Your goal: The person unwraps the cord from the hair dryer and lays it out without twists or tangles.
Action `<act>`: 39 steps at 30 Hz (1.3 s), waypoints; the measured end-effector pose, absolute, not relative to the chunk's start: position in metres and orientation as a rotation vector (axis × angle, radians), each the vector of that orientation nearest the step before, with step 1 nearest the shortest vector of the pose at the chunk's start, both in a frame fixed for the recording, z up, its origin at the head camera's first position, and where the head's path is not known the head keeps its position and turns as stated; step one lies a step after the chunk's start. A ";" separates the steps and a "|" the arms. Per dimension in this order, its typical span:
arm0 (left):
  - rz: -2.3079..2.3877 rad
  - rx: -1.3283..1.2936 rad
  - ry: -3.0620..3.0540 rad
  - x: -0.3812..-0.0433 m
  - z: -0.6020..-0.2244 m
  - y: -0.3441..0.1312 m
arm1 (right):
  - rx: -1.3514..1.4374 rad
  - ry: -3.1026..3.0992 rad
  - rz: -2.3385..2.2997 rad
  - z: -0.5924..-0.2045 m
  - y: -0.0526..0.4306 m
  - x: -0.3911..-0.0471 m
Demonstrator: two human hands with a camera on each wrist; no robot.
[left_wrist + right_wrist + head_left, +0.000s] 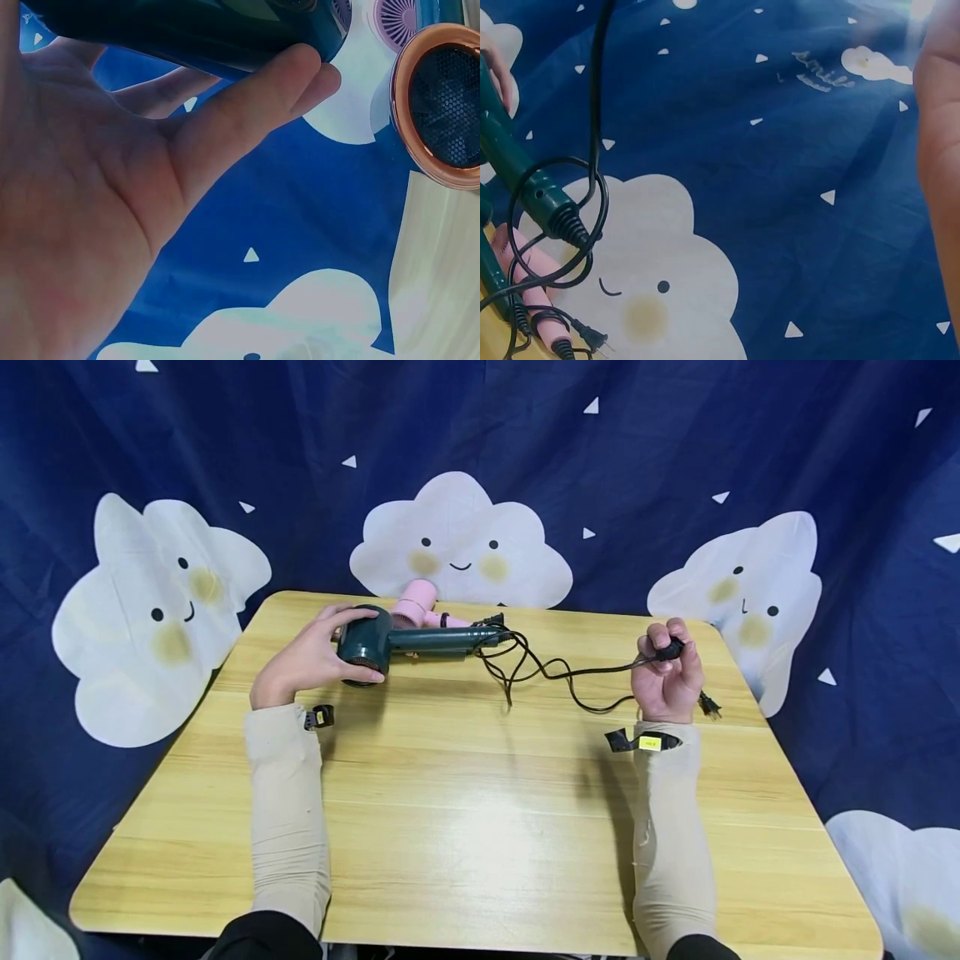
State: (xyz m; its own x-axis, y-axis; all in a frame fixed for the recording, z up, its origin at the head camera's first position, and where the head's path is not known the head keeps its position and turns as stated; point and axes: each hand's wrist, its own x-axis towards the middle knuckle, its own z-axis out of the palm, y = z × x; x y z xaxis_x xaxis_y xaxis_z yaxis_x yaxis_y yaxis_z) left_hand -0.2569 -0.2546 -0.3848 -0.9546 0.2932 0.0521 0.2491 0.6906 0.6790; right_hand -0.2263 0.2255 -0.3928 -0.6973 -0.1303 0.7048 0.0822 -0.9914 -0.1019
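Note:
My left hand [303, 652] grips the round head of a dark green hair dryer [427, 640], fingers over the top and thumb below. Its handle points right, above the table, and in the left wrist view the dryer's barrel [187, 37] crosses the top. Farther right, my right hand [670, 681] is raised with curled fingers pinching a black plug [670, 650] on a cord. Black cords [570, 675] run loosely between the dryer handle and this hand. A second green hair dryer [493, 281] lies behind and below the held one, its copper-coloured ring [401, 105] showing.
A pink hair dryer [415, 602] lies at the back of the wooden table [480, 827]. Another two-pin plug [709, 705] shows beyond my right hand. One more plug [592, 336] sits by the pink handle. A blue cloud-print curtain [300, 435] hangs behind the table.

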 end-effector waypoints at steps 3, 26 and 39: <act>1.124 0.458 2.836 -0.256 -0.383 -0.256 | -1.128 0.113 -2.824 -0.393 0.227 -0.227; 1.158 0.475 2.941 -0.247 -0.372 -0.259 | -0.829 1.517 -2.312 -0.413 0.225 -0.244; 1.193 0.490 2.939 -0.244 -0.367 -0.257 | -0.534 2.193 -1.864 -0.425 0.223 -0.253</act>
